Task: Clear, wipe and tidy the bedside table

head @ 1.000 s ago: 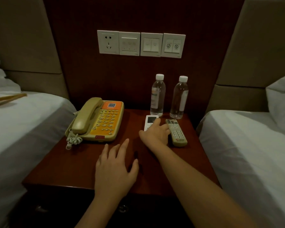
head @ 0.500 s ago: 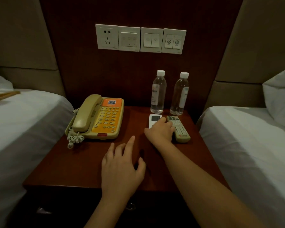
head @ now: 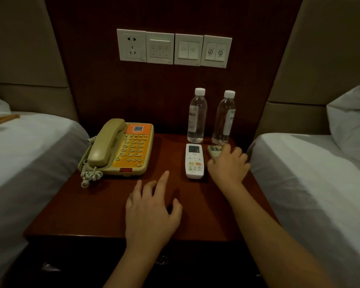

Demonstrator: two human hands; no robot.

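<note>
The dark red bedside table (head: 92, 204) carries a beige and orange telephone (head: 121, 150) at the left. Two clear water bottles (head: 196, 117) (head: 224, 119) stand at the back right. In front of them lie a white remote (head: 194, 161) and a grey remote (head: 214, 150) side by side. My right hand (head: 229, 165) covers most of the grey remote, fingers curled over it and thumb at its left edge. My left hand (head: 152, 213) is held over the table's front middle with fingers spread, holding nothing.
White beds flank the table closely on the left (head: 29, 152) and right (head: 310, 173), with a pillow (head: 351, 117) on the right one. A socket and switch panel (head: 174, 48) sits on the wall behind. A wooden item (head: 2, 119) lies on the left bed.
My right hand has left the white remote and moved right onto the grey remote. The white remote now lies fully uncovered. My left hand stayed above the table front.
</note>
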